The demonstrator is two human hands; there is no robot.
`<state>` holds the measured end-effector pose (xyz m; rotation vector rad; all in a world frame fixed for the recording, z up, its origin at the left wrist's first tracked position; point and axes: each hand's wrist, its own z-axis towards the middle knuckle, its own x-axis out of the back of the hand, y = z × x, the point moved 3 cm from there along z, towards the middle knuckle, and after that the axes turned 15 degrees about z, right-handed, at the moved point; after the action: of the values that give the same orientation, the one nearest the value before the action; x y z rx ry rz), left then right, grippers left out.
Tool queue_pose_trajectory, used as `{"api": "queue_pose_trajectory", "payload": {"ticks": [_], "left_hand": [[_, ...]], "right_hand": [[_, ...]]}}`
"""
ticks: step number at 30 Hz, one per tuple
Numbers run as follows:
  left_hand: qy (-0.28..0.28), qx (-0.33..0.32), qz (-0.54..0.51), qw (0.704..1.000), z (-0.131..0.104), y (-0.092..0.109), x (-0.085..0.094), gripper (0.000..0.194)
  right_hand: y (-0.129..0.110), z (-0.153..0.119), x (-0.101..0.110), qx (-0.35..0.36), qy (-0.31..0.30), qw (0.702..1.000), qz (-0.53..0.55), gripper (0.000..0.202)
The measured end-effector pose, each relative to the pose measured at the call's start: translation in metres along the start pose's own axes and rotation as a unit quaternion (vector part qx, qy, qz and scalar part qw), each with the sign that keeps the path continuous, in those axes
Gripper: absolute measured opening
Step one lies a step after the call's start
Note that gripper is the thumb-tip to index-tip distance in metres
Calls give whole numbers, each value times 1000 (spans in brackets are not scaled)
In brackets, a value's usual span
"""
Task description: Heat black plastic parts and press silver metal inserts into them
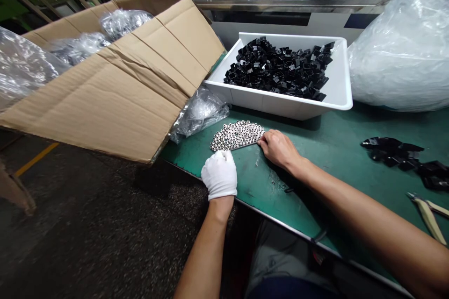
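Observation:
Small metal rings (238, 134) lie massed together on the green tabletop (252, 173), with a thin straight edge along their near side. My left hand (220, 174), in a white glove, is closed at the near left end of the rings; what its fingers hold, if anything, is hidden. My bare right hand (278, 148) is closed at the right end of the rings, its fingertips pinched by the thin edge. What lies between those fingertips is too small to tell.
Behind the rings stands a white tray (280, 103) of black plastic parts (277, 67). A cardboard box (115, 98) with plastic bags leans in at left. A large plastic bag (403, 56), more black parts (396, 149) and pliers (428, 215) are at right.

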<state>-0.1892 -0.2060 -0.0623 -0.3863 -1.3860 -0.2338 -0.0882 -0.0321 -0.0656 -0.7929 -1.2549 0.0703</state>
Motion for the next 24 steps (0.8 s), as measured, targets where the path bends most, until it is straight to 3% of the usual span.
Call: {"api": "queue_pose_trajectory", "payload": {"ticks": [24], "left_hand": [[-5,-16,-3,1000,1,0,3,36]], "right_hand": [[1,-1,3,17,-6,1000,0,17]]}}
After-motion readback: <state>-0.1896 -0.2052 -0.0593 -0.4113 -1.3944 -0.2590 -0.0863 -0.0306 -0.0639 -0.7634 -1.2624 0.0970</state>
